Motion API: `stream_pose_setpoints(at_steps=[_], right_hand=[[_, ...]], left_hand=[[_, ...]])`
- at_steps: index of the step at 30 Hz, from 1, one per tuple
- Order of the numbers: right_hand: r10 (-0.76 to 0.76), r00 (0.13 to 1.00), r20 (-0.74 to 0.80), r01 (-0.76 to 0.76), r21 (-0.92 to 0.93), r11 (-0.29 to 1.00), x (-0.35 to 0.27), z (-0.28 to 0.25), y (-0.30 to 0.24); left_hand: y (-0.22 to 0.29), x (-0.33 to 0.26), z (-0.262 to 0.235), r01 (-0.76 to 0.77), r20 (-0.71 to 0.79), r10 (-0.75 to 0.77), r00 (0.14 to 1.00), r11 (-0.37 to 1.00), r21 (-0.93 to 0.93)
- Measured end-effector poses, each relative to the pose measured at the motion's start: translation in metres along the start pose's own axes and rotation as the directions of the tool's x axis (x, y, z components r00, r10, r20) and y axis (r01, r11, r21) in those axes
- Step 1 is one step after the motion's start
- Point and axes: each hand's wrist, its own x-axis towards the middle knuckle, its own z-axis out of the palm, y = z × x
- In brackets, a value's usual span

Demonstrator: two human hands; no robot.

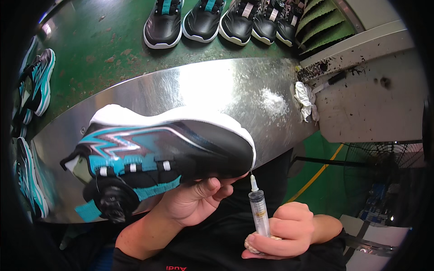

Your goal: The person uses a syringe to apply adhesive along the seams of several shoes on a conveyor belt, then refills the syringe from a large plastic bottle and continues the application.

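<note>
My left hand [192, 201] grips a black and teal sneaker [158, 156] with a white sole, held on its side over the metal table with the sole turned away from me and the toe to the right. My right hand [282, 232] holds a clear plastic syringe [258, 210] upright. The syringe's thin tip points up at the toe edge of the sneaker, just below where the sole meets the upper.
A curved shiny metal table [217, 90] lies under the sneaker, with a crumpled white rag [304, 100] at its right end. Several black sneakers [217, 20] line the green conveyor beyond. Teal sneakers [36, 83] sit at the left. A fan [384, 165] stands lower right.
</note>
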Motion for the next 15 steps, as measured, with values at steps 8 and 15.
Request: stream_pose_setpoints(at_steps=[8, 15], right_hand=[[-0.145, 0.987, -0.062, 0.133, -0.168, 0.977, 0.005, 0.013, 0.012], [-0.258, 0.934, -0.248, 0.218, -0.177, 0.960, 0.007, -0.004, 0.020]], left_hand=[[0.005, 0.003, 0.018, -0.050, 0.031, 0.048, 0.998, 0.996, 0.076], [0.009, -0.037, 0.017, -0.048, -0.072, 0.059, 0.996, 0.989, 0.142]])
